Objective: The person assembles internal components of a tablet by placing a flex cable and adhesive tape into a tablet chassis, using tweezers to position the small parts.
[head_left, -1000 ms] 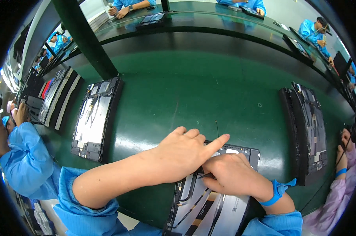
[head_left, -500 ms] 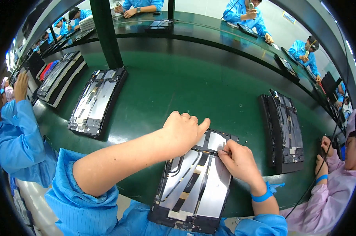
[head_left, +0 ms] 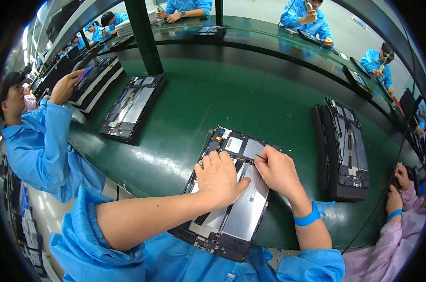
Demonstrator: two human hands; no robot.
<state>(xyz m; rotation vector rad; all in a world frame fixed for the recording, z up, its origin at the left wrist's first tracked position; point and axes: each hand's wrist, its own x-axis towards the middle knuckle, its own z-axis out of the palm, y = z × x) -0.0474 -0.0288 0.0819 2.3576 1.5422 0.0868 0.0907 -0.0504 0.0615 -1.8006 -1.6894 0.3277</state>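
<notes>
An opened tablet (head_left: 243, 214) lies before me at the table's front edge, with silver battery panels, a black frame and thin ribbon cables showing. My left hand (head_left: 217, 181) rests across its middle, fingers spread and thumb stretched to the right, covering part of the battery and cables. At the tablet's upper right, my right hand (head_left: 279, 171) is closed in a pinch. A thin dark pointed tool (head_left: 260, 156) pokes out from its fingertips toward the left; the rest of it is hidden in the hand. A blue band (head_left: 308, 217) circles my right wrist.
More opened tablets lie on black blocks, one stack at left (head_left: 134, 108) and another at right (head_left: 347, 145). Beyond the left one stands a taller pile (head_left: 96, 82), touched by a co-worker's hand (head_left: 66, 88). A green post (head_left: 145, 40) rises from the green table (head_left: 208, 94).
My left hand has come down from the tablet's top edge onto its middle, uncovering the top. The right hand stays near the upper right side. The left co-worker's hand has reached the pile.
</notes>
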